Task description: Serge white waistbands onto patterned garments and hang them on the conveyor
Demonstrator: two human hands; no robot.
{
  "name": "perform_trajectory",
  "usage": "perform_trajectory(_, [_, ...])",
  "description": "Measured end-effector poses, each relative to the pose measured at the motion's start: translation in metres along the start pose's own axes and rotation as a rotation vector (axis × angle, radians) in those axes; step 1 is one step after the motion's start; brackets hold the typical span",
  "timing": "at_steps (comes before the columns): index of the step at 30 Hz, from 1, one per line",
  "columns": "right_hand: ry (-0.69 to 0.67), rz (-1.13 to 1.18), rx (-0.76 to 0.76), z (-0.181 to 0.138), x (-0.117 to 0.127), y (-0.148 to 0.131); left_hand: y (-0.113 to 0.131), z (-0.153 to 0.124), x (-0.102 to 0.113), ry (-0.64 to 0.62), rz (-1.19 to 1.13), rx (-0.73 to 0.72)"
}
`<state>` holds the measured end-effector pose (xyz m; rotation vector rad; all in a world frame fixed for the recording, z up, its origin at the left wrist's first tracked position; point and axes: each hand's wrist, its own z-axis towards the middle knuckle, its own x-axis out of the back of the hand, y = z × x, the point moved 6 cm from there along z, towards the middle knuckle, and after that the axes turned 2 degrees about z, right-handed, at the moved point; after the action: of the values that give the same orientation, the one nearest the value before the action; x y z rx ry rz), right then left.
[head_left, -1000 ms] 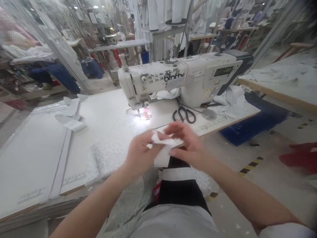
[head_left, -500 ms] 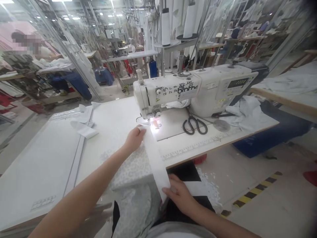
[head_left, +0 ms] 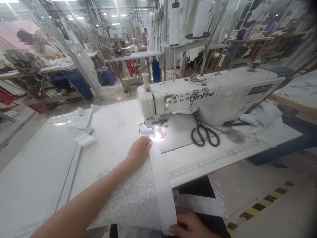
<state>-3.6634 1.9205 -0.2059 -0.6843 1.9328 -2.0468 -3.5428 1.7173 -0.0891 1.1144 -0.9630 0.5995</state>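
Note:
A long white fabric strip (head_left: 160, 185) runs from the lit needle area of the white sewing machine (head_left: 178, 99) toward me, along the edge of a pale leopard-print fabric (head_left: 131, 195). Close in front of the presser foot, my left hand (head_left: 140, 150) has its fingers closed on the strip's upper end. At the table's front edge, my right hand (head_left: 189, 224) pinches the lower part of the strip between thumb and fingers. That hand is partly cut off by the frame's bottom. The strip's far end is hidden under the machine head.
Black scissors (head_left: 205, 134) lie on the machine bed, right of the needle. A crumpled white cloth (head_left: 264, 122) rests farther right. White fabric scraps (head_left: 83, 135) are on the table's left. Thread cones (head_left: 174, 24) stand behind the machine. A person (head_left: 47, 48) sits far left.
My right hand has moved down and toward me, drawing the strip straighter. The leopard-print fabric now lies flatter on the table. My left hand stays near the needle; the view has shifted slightly.

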Motion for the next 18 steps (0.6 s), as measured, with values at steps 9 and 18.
perform_trajectory(9, [0.049, 0.008, -0.021, 0.009, 0.0, 0.013, -0.01, 0.015, 0.0, 0.016, -0.019, 0.102])
perform_trajectory(18, [0.048, 0.004, -0.09, 0.015, 0.002, 0.015, -0.014, 0.017, -0.002, -0.003, -0.045, 0.126])
